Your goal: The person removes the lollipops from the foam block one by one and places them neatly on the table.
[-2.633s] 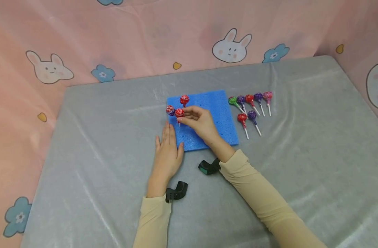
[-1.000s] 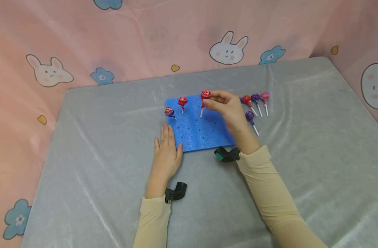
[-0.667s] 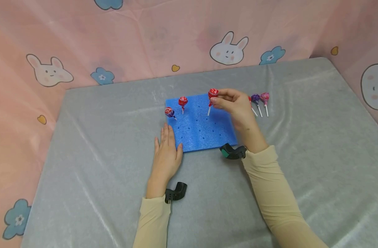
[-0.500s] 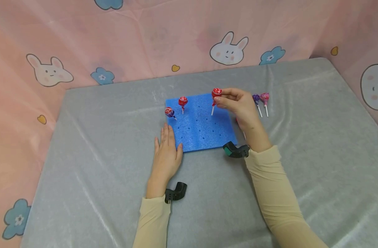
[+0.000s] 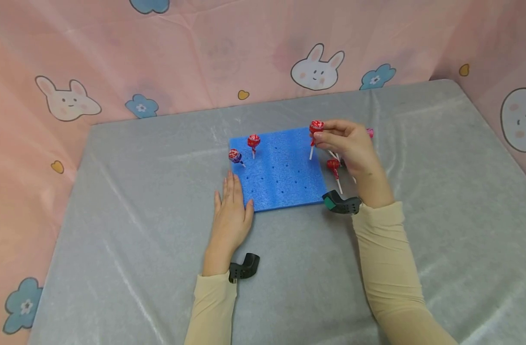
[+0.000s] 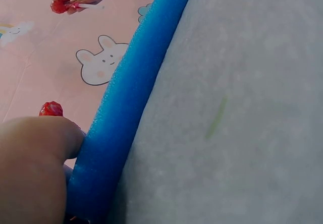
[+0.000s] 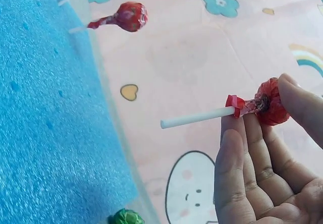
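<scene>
My left hand lies with straight fingers along the left edge of a blue foam board dotted with small holes. Its thumb is against the board's front edge in the left wrist view. My right hand pinches a red lollipop by its wrapped head, above the board's right side. In the right wrist view the lollipop's white stick points free of everything. Two lollipops stand in the board's left part: a red one upright and a purple-and-red one leaning left.
Several loose lollipops lie on the grey cloth right of the board, mostly hidden behind my right hand. A red one, a bit of a pink one and a green one show. A pink printed curtain hangs behind the table.
My right hand has carried the red lollipop from beside the standing ones rightward across the board, now covering most of the loose lollipops. My left hand has stayed put.
</scene>
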`<act>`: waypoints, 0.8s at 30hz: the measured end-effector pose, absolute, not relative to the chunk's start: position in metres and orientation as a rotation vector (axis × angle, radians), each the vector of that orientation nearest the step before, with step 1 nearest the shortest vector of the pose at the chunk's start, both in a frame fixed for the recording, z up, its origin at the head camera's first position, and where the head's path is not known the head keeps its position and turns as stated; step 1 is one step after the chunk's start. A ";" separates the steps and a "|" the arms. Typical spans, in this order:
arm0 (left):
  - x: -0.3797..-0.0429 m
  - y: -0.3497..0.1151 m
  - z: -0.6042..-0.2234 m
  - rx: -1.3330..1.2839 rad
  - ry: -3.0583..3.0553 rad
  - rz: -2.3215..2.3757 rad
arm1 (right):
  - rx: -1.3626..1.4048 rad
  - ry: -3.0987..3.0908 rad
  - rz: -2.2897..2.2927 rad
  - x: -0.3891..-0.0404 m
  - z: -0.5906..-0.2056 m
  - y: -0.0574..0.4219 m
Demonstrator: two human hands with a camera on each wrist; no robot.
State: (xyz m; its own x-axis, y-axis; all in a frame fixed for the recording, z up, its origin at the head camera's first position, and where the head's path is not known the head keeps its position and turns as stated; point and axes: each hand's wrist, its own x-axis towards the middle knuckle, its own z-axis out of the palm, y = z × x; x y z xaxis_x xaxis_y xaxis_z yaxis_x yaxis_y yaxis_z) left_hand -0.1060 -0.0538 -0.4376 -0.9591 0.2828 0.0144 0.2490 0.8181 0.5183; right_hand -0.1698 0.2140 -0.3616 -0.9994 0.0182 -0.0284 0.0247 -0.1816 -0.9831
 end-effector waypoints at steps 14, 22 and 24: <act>-0.105 -0.053 -0.436 0.434 2.932 0.821 | 0.070 2.040 -2.294 -0.163 -0.366 0.260; -0.106 -0.053 -0.437 0.427 2.932 0.830 | 0.220 2.235 -2.027 -0.156 -0.365 0.283; -0.106 -0.053 -0.437 0.423 2.933 0.829 | 0.240 2.278 -1.948 -0.156 -0.365 0.288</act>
State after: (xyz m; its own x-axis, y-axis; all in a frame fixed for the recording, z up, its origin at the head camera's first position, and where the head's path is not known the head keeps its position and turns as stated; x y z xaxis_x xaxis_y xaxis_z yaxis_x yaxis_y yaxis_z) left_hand -0.1055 -0.0532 -0.4367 -0.9602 0.2791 0.0124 0.2443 0.8174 0.5217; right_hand -0.1557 0.2885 -0.3654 -0.9783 0.0332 -0.2046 0.2073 0.1515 -0.9665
